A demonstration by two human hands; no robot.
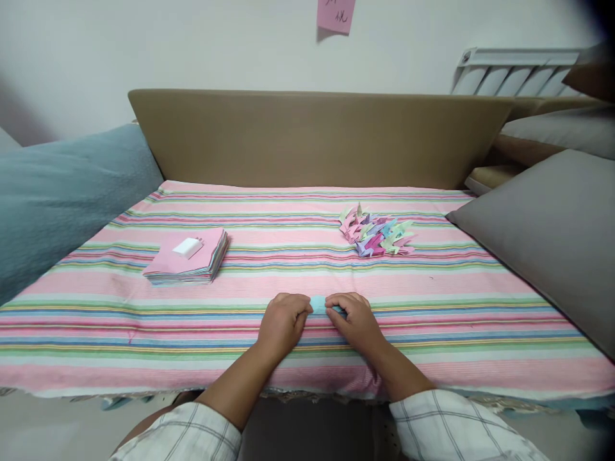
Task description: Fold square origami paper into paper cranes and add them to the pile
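A small piece of light-blue folded paper [318,305] is held just above or on the striped cloth [288,224], near its front. My left hand [284,318] pinches the paper's left end between thumb and fingers. At the right end, my right hand [353,318] grips it the same way, with a bit of blue showing under its fingers. Only the middle of the paper is visible; both ends are hidden by my fingers. Beyond my right hand lies a heap of folded paper cranes [377,234] in pink, purple, blue and green.
To the left sits a stack of coloured square paper [177,272] with a white charger plug [188,248] on top. A blue cushion [72,192] leans at the left, grey cushions [552,230] at the right. A brown backrest [312,137] stands behind.
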